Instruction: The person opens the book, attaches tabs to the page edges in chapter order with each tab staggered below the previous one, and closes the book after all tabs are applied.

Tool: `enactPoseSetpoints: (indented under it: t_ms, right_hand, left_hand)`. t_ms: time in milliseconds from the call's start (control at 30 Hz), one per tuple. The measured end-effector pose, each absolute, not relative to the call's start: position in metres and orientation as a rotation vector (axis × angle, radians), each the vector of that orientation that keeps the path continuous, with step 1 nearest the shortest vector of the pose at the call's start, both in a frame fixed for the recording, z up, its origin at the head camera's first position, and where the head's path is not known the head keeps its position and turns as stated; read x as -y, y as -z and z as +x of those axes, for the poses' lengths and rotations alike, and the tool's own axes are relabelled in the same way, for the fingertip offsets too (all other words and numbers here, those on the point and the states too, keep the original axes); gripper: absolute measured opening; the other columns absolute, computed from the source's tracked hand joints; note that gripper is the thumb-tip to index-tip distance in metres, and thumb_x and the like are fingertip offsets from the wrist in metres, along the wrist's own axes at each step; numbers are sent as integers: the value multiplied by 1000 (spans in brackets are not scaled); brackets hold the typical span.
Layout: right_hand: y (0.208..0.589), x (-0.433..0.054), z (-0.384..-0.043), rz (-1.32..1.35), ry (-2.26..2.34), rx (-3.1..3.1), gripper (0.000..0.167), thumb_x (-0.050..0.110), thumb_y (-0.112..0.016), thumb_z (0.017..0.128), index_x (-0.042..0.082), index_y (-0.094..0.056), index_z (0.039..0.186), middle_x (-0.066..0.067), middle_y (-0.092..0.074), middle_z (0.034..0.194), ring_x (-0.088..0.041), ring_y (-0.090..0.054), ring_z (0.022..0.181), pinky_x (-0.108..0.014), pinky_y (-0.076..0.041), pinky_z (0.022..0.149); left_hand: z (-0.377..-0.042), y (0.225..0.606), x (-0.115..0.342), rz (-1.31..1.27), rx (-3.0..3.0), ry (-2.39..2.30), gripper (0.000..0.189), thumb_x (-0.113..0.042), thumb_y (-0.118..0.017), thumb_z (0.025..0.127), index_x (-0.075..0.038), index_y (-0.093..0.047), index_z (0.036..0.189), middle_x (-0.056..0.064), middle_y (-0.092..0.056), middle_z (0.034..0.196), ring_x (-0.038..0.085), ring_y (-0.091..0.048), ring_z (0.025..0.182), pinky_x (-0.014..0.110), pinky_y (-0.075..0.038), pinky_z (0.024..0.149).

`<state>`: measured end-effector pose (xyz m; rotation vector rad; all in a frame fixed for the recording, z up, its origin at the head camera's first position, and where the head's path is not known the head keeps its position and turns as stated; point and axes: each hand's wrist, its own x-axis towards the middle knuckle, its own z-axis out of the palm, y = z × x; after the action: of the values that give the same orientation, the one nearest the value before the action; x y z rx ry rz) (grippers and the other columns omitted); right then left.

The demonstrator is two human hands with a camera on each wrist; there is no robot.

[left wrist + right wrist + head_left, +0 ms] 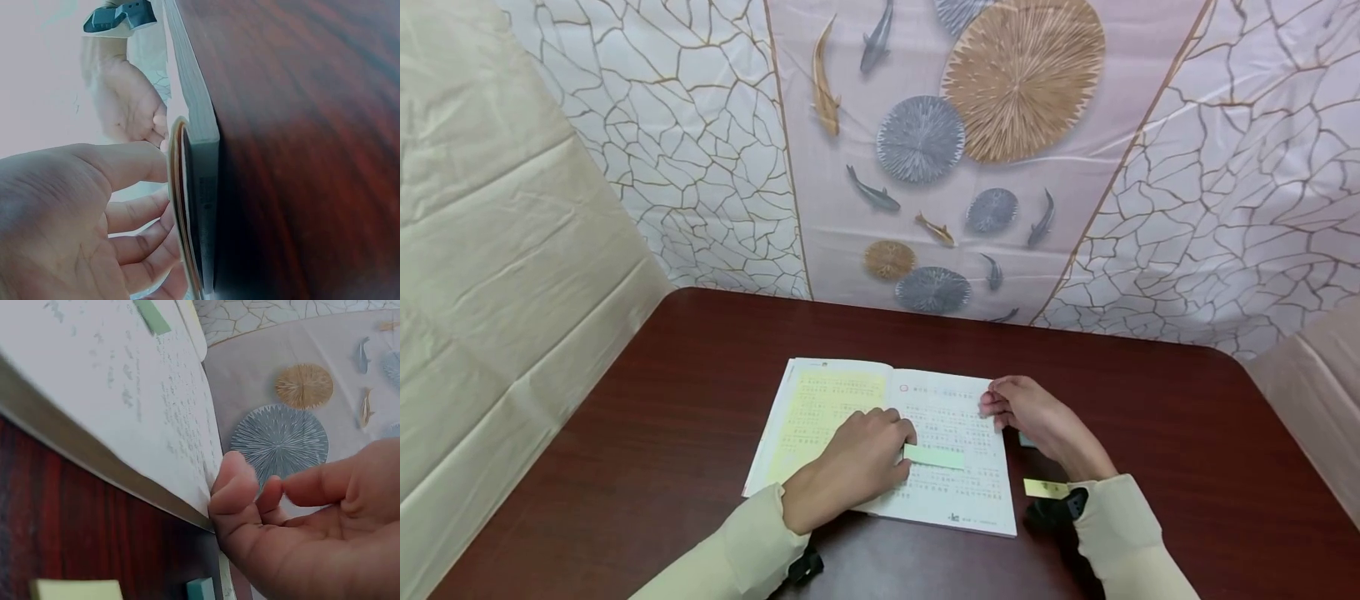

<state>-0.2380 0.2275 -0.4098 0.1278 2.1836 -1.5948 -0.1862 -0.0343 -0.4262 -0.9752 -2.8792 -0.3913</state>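
An open book (940, 508) lies on the table, its left page tinted yellow and its right page white with printed text. My left hand (861, 454) rests over the inner part of the pages, fingers bent loosely down onto the paper. Right by its fingertips, a pale green sticky strip (936, 457) lies across the right page; it also shows as a green strip (152, 315) in the right wrist view. At the book's upper right edge is my right hand (1033, 417), its loosely bent fingertips (234, 487) touching the page edge, with the thumb apart from them.
Right of the book, a yellow sticky pad (1043, 489) lies by my right wrist, and a teal pad (1026, 440) sits partly hidden under that hand. Dark wooden table (647, 433) surrounds the book; a patterned cloth (925, 233) hangs behind.
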Motion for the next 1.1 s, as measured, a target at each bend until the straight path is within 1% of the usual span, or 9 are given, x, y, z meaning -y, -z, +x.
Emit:
enactPoseSetpoints:
  t_ms: [100, 300, 367, 533, 567, 667, 767, 967, 1100]
  right_hand:
    - [411, -228, -236, 99, 1599, -2181, 30, 10, -23, 116, -11, -42, 128, -10, -59, 107, -17, -58, 93, -28, -50, 72]
    - [405, -224, -235, 0, 1593, -2216, 32, 17, -32, 116, -7, -43, 135, -13, -61, 111, -21, -62, 94, -30, -49, 73]
    - [401, -221, -230, -111, 1520, -2304, 31, 16, -38, 115, -5, -48, 134, -13, -63, 109, -23, -62, 92, -32, -48, 73]
    - [390, -201, -204, -567, 1000, -2595, 22, 16, -66, 105, 4, -70, 123, -3, -70, 106, -17, -64, 97, -36, -53, 82]
    - [390, -196, -198, -641, 885, -2634, 23, 17, -72, 101, 6, -72, 121, -1, -71, 108, -17, -65, 100, -38, -54, 86]
    - [393, -184, -184, -759, 648, -2709, 30, 18, -83, 93, 9, -75, 120, 2, -69, 109, -17, -66, 102, -38, -56, 86]
    - [398, -182, -177, -870, 540, -2805, 27, 16, -85, 90, 10, -76, 116, 2, -69, 109, -19, -68, 103, -37, -57, 85]
    - [401, -183, -175, -924, 533, -2888, 19, 15, -83, 92, 13, -77, 110, 5, -69, 103, -16, -68, 97, -34, -57, 79]
    - [402, -187, -179, -886, 553, -2896, 19, 13, -83, 92, 15, -75, 109, 7, -69, 103, -14, -68, 98, -35, -57, 81]
  left_hand:
    - [-186, 426, 36, -982, 2869, 390, 16, -17, -80, 88, -14, -81, 104, -2, -73, 93, 18, -66, 83, 31, -49, 69]
    - [-185, 427, 41, -966, 2872, 395, 16, -18, -82, 88, -13, -80, 103, -2, -73, 92, 17, -66, 82, 29, -47, 66]
    - [-185, 427, 41, -969, 2870, 419, 16, -18, -81, 88, -13, -80, 103, -2, -72, 92, 17, -66, 82, 28, -47, 65]
    - [-187, 426, 40, -975, 2875, 549, 15, -15, -81, 88, -11, -81, 102, -1, -71, 90, 15, -65, 79, 26, -49, 61]
    - [-187, 426, 40, -971, 2879, 584, 14, -14, -80, 88, -10, -81, 101, -1, -71, 89, 13, -64, 77, 25, -49, 60]
    - [-188, 425, 40, -945, 2900, 709, 12, -12, -79, 88, -9, -81, 100, -2, -69, 88, 8, -59, 75, 23, -48, 62]
    - [-188, 424, 40, -918, 2916, 827, 11, -10, -79, 89, -8, -80, 100, -2, -68, 88, 5, -56, 74, 23, -49, 66]
    - [-188, 421, 36, -893, 2901, 943, 14, -11, -79, 90, -8, -80, 104, -1, -70, 91, 7, -61, 80, 24, -52, 73]
    - [-186, 421, 35, -873, 2906, 864, 23, -22, -82, 91, -10, -79, 111, -1, -71, 96, 12, -64, 87, 27, -54, 75]
